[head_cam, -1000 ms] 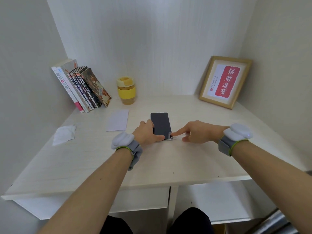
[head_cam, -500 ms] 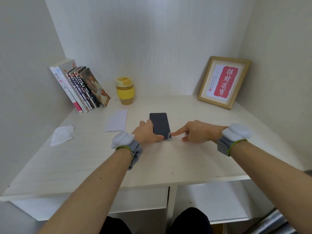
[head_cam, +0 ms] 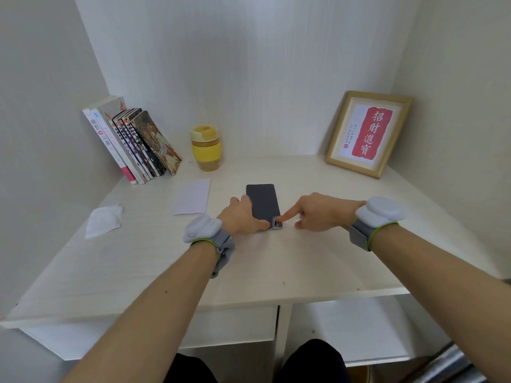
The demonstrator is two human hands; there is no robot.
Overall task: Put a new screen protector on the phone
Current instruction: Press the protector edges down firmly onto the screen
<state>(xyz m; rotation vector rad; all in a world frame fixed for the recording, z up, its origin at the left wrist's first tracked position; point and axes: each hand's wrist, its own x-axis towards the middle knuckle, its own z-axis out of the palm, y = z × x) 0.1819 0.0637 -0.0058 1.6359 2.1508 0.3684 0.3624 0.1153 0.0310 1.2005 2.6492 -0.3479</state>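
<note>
- The flat black rectangular phone [head_cam: 262,201] lies face up in the middle of my pale wood-grain desk [head_cam: 154,261], its glossy screen dark and smooth.
- My left hand [head_cam: 243,217] holds the phone at its left edge, with the thumb laid along the near left corner and the other fingers curled beside the long side.
- My right hand [head_cam: 315,212] has the forefinger stretched out, its tip pressing on the near right corner of the phone; the other fingers are folded under.
- At that corner there is a small clear shiny film tab [head_cam: 284,224] under the fingertip; I cannot tell if the thumb pinches it.
- Both wrists carry a grey fabric band with a soft white rounded pad.
- A thin white rectangular paper sheet [head_cam: 191,196] lies flat, left of the phone.
- A crumpled white wipe [head_cam: 103,220] lies further left.
- A yellow cylindrical cup with a lid [head_cam: 206,148] stands near the back wall.
- A row of leaning paperback books [head_cam: 132,145] rests against the left wall.
- A golden wooden frame with red calligraphy [head_cam: 369,134] leans in the right corner.
</note>
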